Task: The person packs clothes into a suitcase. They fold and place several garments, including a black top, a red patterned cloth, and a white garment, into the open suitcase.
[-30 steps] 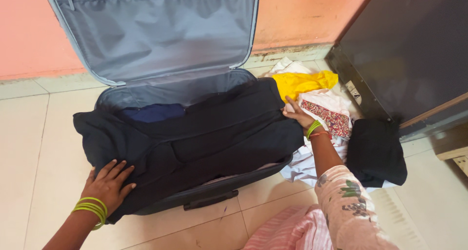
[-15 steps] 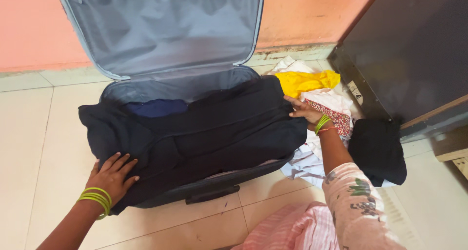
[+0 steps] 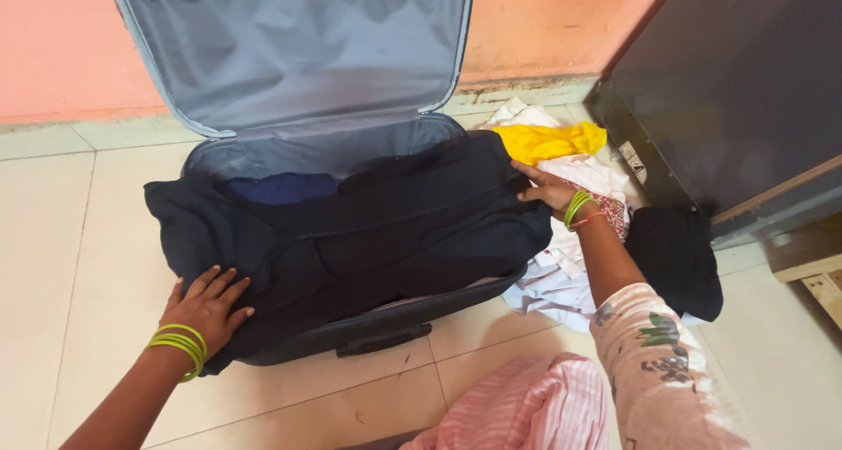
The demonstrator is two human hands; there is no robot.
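Left hand flat, fingers spread, pressing dark garment at near-left corner; right hand pinching its far-right edge. Garment draped over open suitcase. Soft, limp, light; best held at edges.

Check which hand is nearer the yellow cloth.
Right. The right hand rests on the dark garment's far edge, just below the yellow cloth. The left hand lies flat on the garment's opposite corner, across the suitcase.
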